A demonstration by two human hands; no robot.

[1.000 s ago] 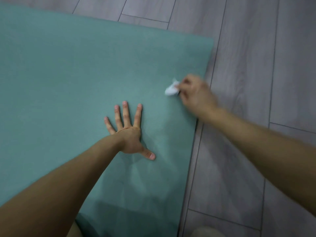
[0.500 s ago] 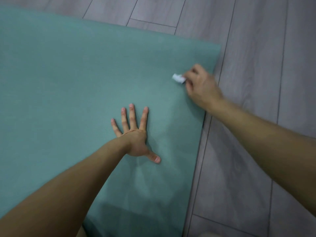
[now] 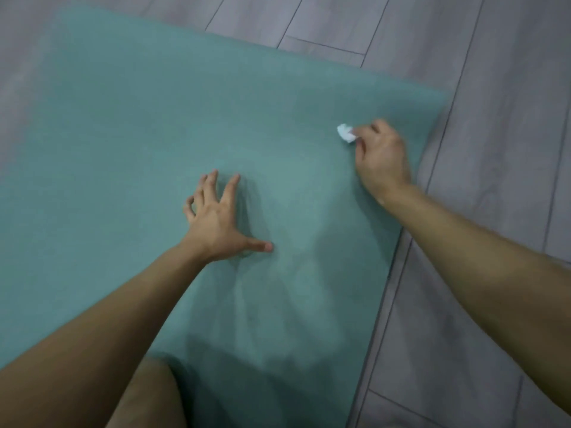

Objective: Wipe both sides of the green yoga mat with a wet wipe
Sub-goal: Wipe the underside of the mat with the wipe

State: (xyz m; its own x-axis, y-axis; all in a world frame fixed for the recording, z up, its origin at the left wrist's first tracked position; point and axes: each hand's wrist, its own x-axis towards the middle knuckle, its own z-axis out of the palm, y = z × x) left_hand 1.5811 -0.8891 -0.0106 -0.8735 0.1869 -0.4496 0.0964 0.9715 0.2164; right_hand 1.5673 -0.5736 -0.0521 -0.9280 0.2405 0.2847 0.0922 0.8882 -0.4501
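1. Green yoga mat [image 3: 154, 149] lies flat on the grey plank floor [image 3: 494, 149] and fills most of the view. Its far edge and right edge meet at a corner at the upper right.
2. The right hand [image 3: 381, 159] pinches a small crumpled wet wipe [image 3: 345, 133] between its fingertips. The wipe is on the mat near that corner.
3. The left hand [image 3: 213, 214] holds nothing. Its fingers are spread and arched and its thumb is out to the side, bracing on the middle of the mat.
4. The step in hand looks like wiping the upper face. A wad this small covers little, so flattening it under the fingers and overlapping the strokes would likely clean better.
5. Pressing down with the left hand should stop the mat creeping or wrinkling.
6. Strokes ending at the right edge risk curling it up or dragging the wipe onto the floor.
7. Bare mat stretches away to the left with plenty of room. A knee [image 3: 148, 396] sits at the near edge.
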